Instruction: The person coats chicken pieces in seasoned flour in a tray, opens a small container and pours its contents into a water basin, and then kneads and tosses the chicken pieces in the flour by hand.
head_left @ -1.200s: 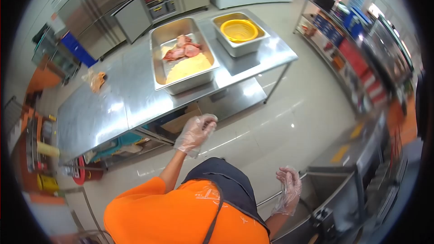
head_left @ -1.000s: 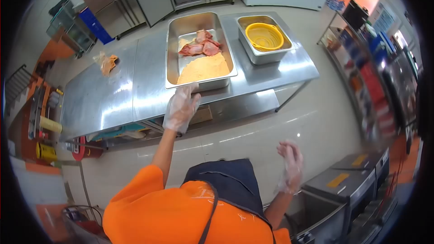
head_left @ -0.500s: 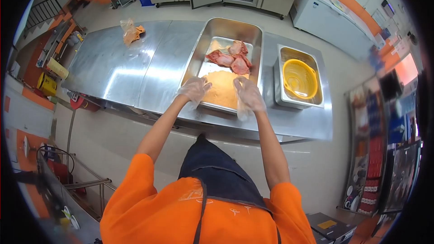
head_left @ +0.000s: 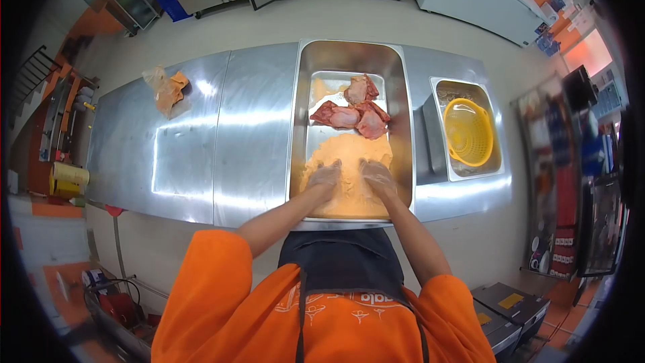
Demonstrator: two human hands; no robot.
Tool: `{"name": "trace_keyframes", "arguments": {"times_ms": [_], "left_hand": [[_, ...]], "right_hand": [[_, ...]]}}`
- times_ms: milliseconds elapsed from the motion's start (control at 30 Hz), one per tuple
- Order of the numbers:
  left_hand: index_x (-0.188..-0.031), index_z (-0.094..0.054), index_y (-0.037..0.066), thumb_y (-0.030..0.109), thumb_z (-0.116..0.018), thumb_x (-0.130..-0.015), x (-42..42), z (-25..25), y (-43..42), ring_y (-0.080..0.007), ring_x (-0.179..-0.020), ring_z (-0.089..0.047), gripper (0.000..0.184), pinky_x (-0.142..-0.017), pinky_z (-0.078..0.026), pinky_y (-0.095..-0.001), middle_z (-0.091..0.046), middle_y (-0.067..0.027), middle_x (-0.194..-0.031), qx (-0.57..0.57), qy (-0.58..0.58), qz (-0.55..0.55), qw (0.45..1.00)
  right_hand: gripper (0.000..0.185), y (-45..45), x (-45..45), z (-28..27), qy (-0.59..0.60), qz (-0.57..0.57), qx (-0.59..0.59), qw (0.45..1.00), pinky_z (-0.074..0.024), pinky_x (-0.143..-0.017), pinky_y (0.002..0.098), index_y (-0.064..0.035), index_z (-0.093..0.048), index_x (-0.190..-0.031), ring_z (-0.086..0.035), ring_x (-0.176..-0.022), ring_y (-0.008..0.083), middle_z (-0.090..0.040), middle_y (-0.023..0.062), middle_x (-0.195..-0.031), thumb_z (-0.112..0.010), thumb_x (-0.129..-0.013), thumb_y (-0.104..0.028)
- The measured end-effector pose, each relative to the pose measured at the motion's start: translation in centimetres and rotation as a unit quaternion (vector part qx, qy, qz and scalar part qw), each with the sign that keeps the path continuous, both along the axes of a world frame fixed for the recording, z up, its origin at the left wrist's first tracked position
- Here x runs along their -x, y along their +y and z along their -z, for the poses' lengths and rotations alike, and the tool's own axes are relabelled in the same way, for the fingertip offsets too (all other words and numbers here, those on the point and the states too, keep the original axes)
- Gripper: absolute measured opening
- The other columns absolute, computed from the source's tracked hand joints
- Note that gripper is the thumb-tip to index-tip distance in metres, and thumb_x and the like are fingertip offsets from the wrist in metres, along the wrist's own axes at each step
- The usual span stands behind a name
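Observation:
A deep steel pan (head_left: 407, 154) holds a heap of orange seasoned flour (head_left: 353, 154) at its near end. Several raw meat pieces (head_left: 344, 117) lie beyond the heap on the pan floor. My left hand (head_left: 325, 180), in a clear plastic glove, presses into the left part of the flour. On the right, my right hand (head_left: 378, 178), gloved alike, is also down in the flour, apart from the other hand. The fingertips of both are sunk in it, so how far they are curled is hidden.
Right of the pan, a steel container (head_left: 497, 161) holds a yellow strainer basket (head_left: 468, 132). A plastic bag (head_left: 158, 83) with something orange lies on the steel table (head_left: 188, 161) at the left. A white chest freezer (head_left: 470, 0) stands across the floor.
Both hands have moved from the pan's near sides inward into the flour and come closer together. The flour is now disturbed and spread wider. The camera view has shifted.

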State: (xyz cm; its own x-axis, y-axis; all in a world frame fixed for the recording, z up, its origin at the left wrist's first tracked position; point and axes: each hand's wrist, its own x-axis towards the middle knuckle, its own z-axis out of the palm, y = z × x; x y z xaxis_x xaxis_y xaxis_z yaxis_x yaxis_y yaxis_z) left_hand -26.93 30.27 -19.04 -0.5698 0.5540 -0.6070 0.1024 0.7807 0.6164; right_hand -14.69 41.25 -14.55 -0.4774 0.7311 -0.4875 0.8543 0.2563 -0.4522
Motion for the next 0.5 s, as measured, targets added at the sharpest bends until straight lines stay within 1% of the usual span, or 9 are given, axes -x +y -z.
{"name": "trace_keyframes", "arguments": {"times_ms": [33,67,100,133,167,267,300,433,500], "left_hand": [[-0.127,-0.048,0.001,0.046,-0.038,-0.096,0.1,0.1,0.8,-0.0284,-0.115,-0.054,0.057,-0.100,-0.039,-0.0366,-0.054,-0.0158,-0.128,0.002,-0.003,0.004,1.000],[-0.123,-0.053,0.002,0.041,-0.043,-0.096,0.0,0.1,1.6,-0.0266,-0.113,-0.055,0.049,-0.095,-0.043,-0.0376,-0.056,-0.0139,-0.124,-0.096,-0.209,-0.155,0.961],[-0.120,-0.057,0.004,0.035,-0.048,-0.095,0.0,-0.5,2.2,-0.0249,-0.111,-0.056,0.040,-0.090,-0.046,-0.0386,-0.059,-0.0120,-0.120,-0.184,-0.399,-0.306,0.845],[-0.120,-0.057,0.004,0.035,-0.048,-0.095,0.3,0.0,2.6,-0.0249,-0.111,-0.056,0.040,-0.090,-0.046,-0.0386,-0.059,-0.0120,-0.120,-0.179,-0.402,-0.308,0.843],[-0.117,-0.057,0.004,0.031,-0.050,-0.095,1.1,0.7,3.4,-0.0231,-0.104,-0.058,0.036,-0.086,-0.048,-0.0373,-0.060,-0.0105,-0.115,-0.213,-0.415,-0.311,0.828],[-0.113,-0.057,0.003,0.027,-0.054,-0.093,4.0,-1.8,6.1,-0.0213,-0.093,-0.062,0.031,-0.080,-0.051,-0.0359,-0.063,-0.0086,-0.107,-0.275,-0.477,-0.302,0.778],[-0.111,-0.057,0.003,0.027,-0.056,-0.092,4.7,-4.2,6.9,-0.0213,-0.089,-0.064,0.031,-0.078,-0.052,-0.0358,-0.064,-0.0082,-0.104,-0.307,-0.525,-0.290,0.738],[-0.111,-0.057,0.001,0.033,-0.049,-0.093,10.1,-10.4,12.0,-0.0233,-0.088,-0.065,0.038,-0.075,-0.053,-0.0369,-0.064,-0.0112,-0.104,-0.323,-0.426,-0.262,0.803],[-0.114,-0.056,-0.002,0.037,-0.045,-0.094,10.6,-11.3,11.3,-0.0247,-0.090,-0.065,0.045,-0.076,-0.053,-0.0361,-0.064,-0.0142,-0.105,-0.279,-0.388,-0.251,0.842]], "right_hand": [[0.056,-0.4,0.5,-0.3,0.008,0.061,0.053,0.997,-0.0398,-0.099,0.0410,0.0016,-0.061,-0.111,-0.055,-0.113,0.0356,-0.059,0.0246,-0.116,-0.037,-0.092,-0.046],[0.056,-0.5,0.8,-0.3,0.015,0.121,0.104,0.987,-0.0390,-0.100,0.0394,0.0011,-0.059,-0.116,-0.055,-0.114,0.0331,-0.060,0.0229,-0.116,-0.038,-0.092,-0.045],[0.056,-0.4,0.6,2.7,0.009,0.122,0.105,0.987,-0.0390,-0.100,0.0394,0.0011,-0.059,-0.116,-0.055,-0.114,0.0331,-0.060,0.0229,-0.116,-0.038,-0.092,-0.045],[0.053,-0.1,0.3,8.3,0.219,0.266,0.259,0.902,-0.0386,-0.101,0.0375,0.0001,-0.055,-0.122,-0.056,-0.113,0.0295,-0.061,0.0201,-0.117,-0.039,-0.093,-0.042],[0.051,0.7,0.7,11.3,0.412,0.383,0.384,0.732,-0.0381,-0.102,0.0356,-0.0009,-0.052,-0.127,-0.057,-0.113,0.0259,-0.061,0.0173,-0.119,-0.040,-0.095,-0.039],[0.045,3.6,3.3,1.7,0.438,0.387,0.452,0.674,-0.0407,-0.101,0.0336,-0.0022,-0.048,-0.129,-0.058,-0.109,0.0229,-0.059,0.0125,-0.122,-0.041,-0.096,-0.031],[0.043,5.0,4.4,-0.4,0.437,0.377,0.456,0.678,-0.0425,-0.099,0.0332,-0.0020,-0.050,-0.127,-0.059,-0.107,0.0225,-0.058,0.0128,-0.122,-0.040,-0.097,-0.032],[0.040,8.8,7.1,-9.2,0.457,0.384,0.412,0.689,-0.0476,-0.090,0.0331,-0.0034,-0.054,-0.120,-0.061,-0.102,0.0211,-0.062,0.0111,-0.114,-0.046,-0.096,-0.034],[0.039,9.8,6.0,-5.6,0.443,0.370,0.260,0.774,-0.0491,-0.083,0.0348,-0.0004,-0.057,-0.113,-0.062,-0.096,0.0238,-0.064,0.0116,-0.105,-0.046,-0.096,-0.033]]}}
